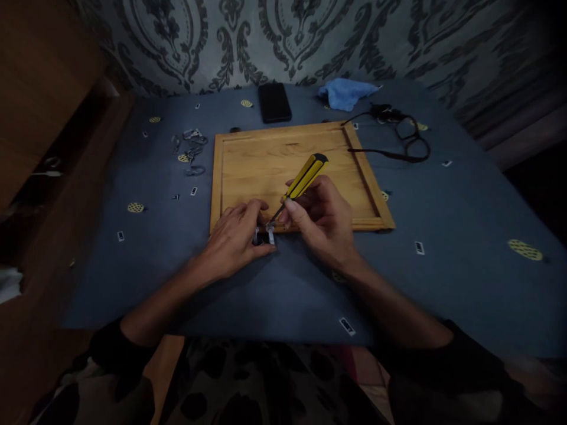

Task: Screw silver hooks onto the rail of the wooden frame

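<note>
A framed wooden panel, recessed in the middle, lies flat on the table. At its near edge sits a small shiny metal fitting, with the thumb and fingers of my left hand closed about it. My right hand grips a yellow-and-black screwdriver low down, near where handle meets shaft. The screwdriver is tilted, its handle up to the right and its tip down at the fitting. Whether the tip sits in a screw is too small to tell.
Several loose metal fittings lie left of the panel, near a tiny screw. Behind are a black phone-like object and a blue cloth. Eyeglasses overlap the panel's right edge. A wooden cabinet stands left.
</note>
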Motion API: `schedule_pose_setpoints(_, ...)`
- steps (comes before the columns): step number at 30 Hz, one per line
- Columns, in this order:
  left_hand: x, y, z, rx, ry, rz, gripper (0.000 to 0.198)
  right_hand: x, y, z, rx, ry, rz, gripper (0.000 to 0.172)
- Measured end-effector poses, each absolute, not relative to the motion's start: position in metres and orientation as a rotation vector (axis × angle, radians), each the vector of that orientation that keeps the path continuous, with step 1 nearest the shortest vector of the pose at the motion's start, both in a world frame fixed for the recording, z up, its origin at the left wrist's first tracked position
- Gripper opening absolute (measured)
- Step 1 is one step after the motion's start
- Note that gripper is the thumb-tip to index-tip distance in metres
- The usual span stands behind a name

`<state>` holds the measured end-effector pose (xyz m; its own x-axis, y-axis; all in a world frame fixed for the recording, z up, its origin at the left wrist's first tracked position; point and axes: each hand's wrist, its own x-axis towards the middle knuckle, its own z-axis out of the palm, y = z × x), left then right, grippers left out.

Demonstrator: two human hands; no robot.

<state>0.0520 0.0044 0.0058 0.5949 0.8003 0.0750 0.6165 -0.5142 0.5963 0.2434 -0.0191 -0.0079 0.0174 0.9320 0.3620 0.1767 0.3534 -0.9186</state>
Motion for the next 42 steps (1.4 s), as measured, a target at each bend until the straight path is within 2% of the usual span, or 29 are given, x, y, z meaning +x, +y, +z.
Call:
schedule_pose_setpoints(9,0.052,0.006,0.009,2.267,1.095,0.46,0.06,0.24,-0.018,0.003,-1.03,-1.397,0.93,0.035)
schedule_pose_setpoints(23,0.053,0.007,0.009,2.433,1.1,0.327,0.034,0.247,-0.019,0.017,-0.919,-1.508,0.929,0.031)
schedule_pose_setpoints(34,0.052,0.007,0.007,2.436,1.108,0.353,0.035,0.246,-0.018,0.022,-0.899,-1.427,0.923,0.026)
schedule_pose_setpoints(42,0.053,0.008,0.007,2.457,1.11,0.35,0.032,0.253,-0.012,0.036,-0.864,-1.582,0.981,0.029)
